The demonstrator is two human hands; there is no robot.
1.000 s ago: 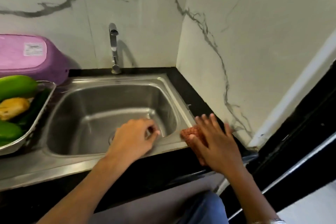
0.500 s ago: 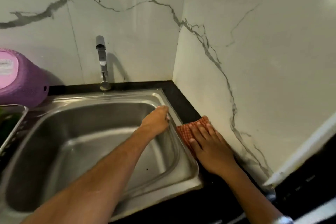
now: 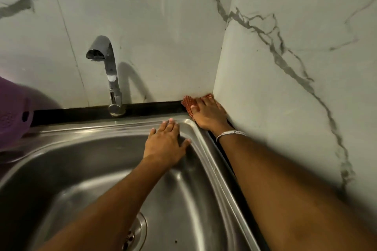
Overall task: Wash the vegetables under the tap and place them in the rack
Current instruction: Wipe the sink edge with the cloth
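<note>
Tap unmarked; right hand flat on checked cloth.

Two bare forearms are seen reaching in from the bottom edge, no sleeves worn on either. The left hand is left unadorned, its short nails shown pale at the fingertips. On the right hand side, a thin silver-coloured bangle is worn at the wrist, ringed snugly and catching a little light.
</note>
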